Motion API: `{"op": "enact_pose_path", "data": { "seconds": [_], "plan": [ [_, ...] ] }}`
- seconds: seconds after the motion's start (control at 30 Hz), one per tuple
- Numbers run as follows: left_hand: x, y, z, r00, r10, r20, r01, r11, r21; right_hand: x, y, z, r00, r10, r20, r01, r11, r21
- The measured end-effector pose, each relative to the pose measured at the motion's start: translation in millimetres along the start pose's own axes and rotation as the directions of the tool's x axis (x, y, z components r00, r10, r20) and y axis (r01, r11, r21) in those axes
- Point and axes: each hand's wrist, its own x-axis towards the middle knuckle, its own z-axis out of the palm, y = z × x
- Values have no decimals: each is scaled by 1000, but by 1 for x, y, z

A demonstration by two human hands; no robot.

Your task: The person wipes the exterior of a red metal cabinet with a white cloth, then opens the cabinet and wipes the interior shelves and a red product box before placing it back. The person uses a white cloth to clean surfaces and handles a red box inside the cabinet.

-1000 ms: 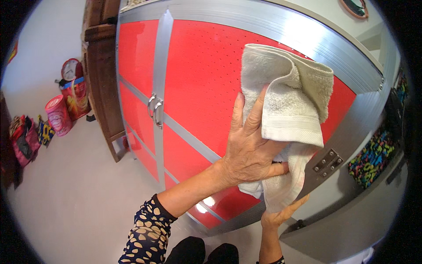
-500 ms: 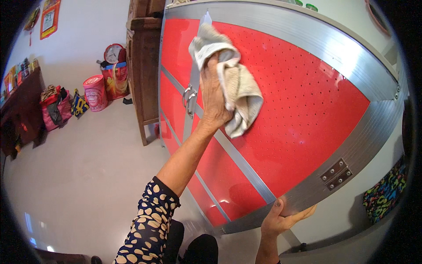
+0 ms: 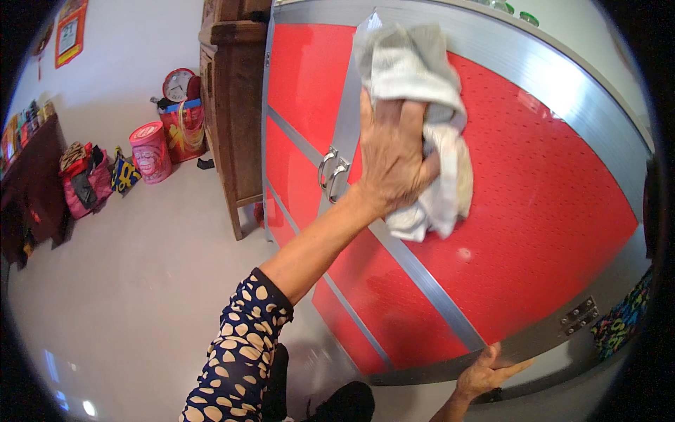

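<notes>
The left hand point(image 3: 397, 155) is clamped on a pale cloth point(image 3: 415, 67), its fingers partly under the folds, and lays it against the front of a red cabinet point(image 3: 541, 183). The cloth sits high up, over the metal strip point(image 3: 348, 105) and the red panel to its right — just above and to the right of two curved handles point(image 3: 332, 176). Its edges are slightly blurred.

The right hand point(image 3: 485, 374) is well apart from the left, at the cabinet's lower edge; its thumb and fingers are spread, the thumb up against the metal frame. How firmly it bears there, I cannot tell. A dark hinge point(image 3: 580, 316) is on the frame, above and to the right of that hand.

To the left of the cabinet stands a wooden cupboard point(image 3: 239, 112). Beyond it, on the pale floor point(image 3: 140, 281), are a pink tub point(image 3: 150, 153) and a red bag point(image 3: 184, 133) — with a round clock point(image 3: 178, 84) above the bag.
</notes>
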Motion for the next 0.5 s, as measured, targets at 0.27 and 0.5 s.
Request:
{"op": "enact_pose_path", "data": {
  "seconds": [0.27,0.5],
  "plan": [
    [42,-82,-2,998,54,-23,-57,981,-184,-5,-10,-19,965,231,-126,-231,973,13],
    [18,-165,-3,1000,-20,-6,19,990,-140,5,-63,-12,955,253,-152,-224,957,184]
  ]
}}
